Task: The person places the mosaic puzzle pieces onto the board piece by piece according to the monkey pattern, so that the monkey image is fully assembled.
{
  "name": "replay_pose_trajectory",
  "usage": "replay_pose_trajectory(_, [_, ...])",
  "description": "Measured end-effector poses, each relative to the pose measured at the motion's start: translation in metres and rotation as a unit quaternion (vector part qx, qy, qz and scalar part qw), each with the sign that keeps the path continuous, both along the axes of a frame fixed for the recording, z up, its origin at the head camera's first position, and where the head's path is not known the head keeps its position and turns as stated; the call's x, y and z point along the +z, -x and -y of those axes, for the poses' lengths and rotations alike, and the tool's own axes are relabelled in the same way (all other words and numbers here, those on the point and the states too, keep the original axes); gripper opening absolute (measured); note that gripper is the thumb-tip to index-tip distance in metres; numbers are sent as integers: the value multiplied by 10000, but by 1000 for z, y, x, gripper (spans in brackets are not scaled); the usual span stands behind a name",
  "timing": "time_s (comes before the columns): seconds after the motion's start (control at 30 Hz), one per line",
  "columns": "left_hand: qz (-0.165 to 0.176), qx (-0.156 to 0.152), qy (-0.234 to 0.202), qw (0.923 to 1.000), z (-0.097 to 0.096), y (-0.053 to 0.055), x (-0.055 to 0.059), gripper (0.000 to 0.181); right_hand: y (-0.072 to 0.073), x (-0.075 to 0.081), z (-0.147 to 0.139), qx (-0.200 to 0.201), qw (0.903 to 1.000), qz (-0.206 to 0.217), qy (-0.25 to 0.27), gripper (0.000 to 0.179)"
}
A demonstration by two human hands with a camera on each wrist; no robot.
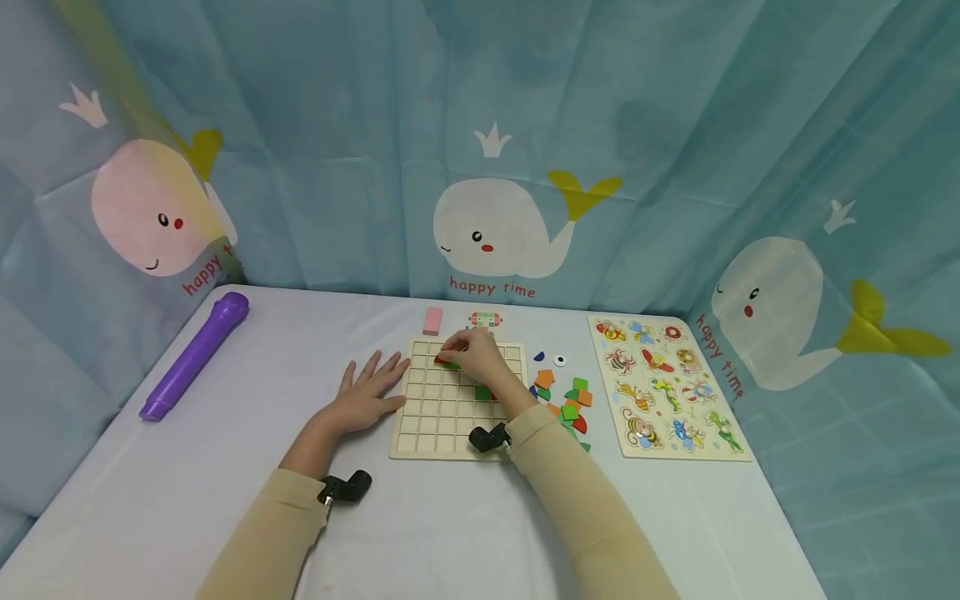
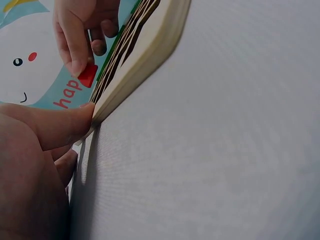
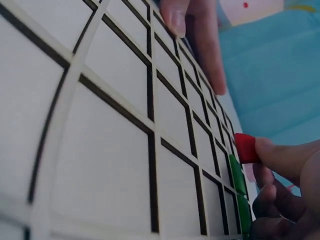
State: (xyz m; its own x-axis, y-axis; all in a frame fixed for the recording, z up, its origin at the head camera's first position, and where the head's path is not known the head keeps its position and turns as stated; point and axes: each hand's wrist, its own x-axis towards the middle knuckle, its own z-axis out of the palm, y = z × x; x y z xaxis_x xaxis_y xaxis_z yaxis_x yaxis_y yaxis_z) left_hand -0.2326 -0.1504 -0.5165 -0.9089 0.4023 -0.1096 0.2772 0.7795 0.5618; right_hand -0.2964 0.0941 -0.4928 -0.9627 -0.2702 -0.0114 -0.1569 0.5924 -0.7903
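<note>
A wooden grid board [image 1: 431, 433] with square cells lies on the white table. My right hand [image 1: 477, 358] is over its far part, pinching a small red piece [image 3: 245, 148] between thumb and fingers. The red piece [image 2: 88, 76] also shows in the left wrist view, tilted above the cells. Right beside it, green pieces [image 3: 238, 175] sit in the board's cells. Another green square [image 1: 483, 392] lies nearer the middle, partly covered by my right arm. My left hand [image 1: 365, 402] rests spread on the table, its thumb touching the board's left edge.
Loose colored pieces [image 1: 570, 412] lie right of the board, near a white ring-like disc [image 1: 559, 361]. Behind stand a pink block [image 1: 432, 321] and a patterned card [image 1: 486, 319]. An insect picture board [image 1: 671, 392] is at right, a purple tube [image 1: 193, 358] at left.
</note>
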Motion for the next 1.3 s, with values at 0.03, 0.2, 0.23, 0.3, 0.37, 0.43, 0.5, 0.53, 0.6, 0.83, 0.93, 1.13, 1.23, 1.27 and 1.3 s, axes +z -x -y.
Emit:
replay_pose_trajectory(0.03, [-18,-6,4,10000,0,0,0,70,0,0,2,-29,10000,-15,-45,7])
replay_pose_trajectory(0.2, [-82,5,-32,10000,1,-1,1,70,1,0,12,-26,9990,-88,-426,7])
replay_pose_trajectory(0.23, [-91,8,-39,10000,1,-1,1,70,1,0,14,1,9985,-113,-544,7])
replay_pose_trajectory(0.3, [-102,9,-57,9999,1,-2,1,69,1,1,17,67,9963,-171,-845,8])
replay_pose_trajectory(0.37, [-116,13,-61,9999,0,-2,2,69,1,2,18,107,9933,-213,-1133,9])
replay_pose_trajectory(0.43, [-128,20,-60,9999,0,-2,3,69,1,2,20,128,9906,-242,-1342,9])
replay_pose_trajectory(0.5, [-128,19,-73,9999,0,-2,3,69,1,2,21,130,9888,-272,-1464,9])
replay_pose_trajectory(0.53, [-122,22,-78,9999,0,-2,3,69,1,2,21,129,9882,-287,-1497,9])
replay_pose_trajectory(0.6, [-121,27,-52,9999,0,-2,3,69,0,2,21,133,9882,-314,-1492,9])
replay_pose_trajectory(0.83, [-74,39,-5,10000,-1,-2,2,70,-8,10,14,190,9924,-249,-1194,15])
replay_pose_trajectory(0.93, [-92,48,55,9999,-1,-2,2,70,-12,14,8,207,9948,-259,-964,18])
replay_pose_trajectory(1.13, [-112,111,70,9999,-1,0,1,70,-16,20,-7,224,9961,-378,-766,21])
replay_pose_trajectory(1.23, [-111,124,31,9999,-2,-1,0,70,-20,23,-16,181,9967,-383,-693,23])
replay_pose_trajectory(1.27, [-111,123,21,9999,-2,-1,0,70,-21,23,-20,165,9970,-396,-649,22])
replay_pose_trajectory(1.3, [-99,117,9,9999,-3,-1,0,71,-22,23,-24,132,9973,-404,-592,22])
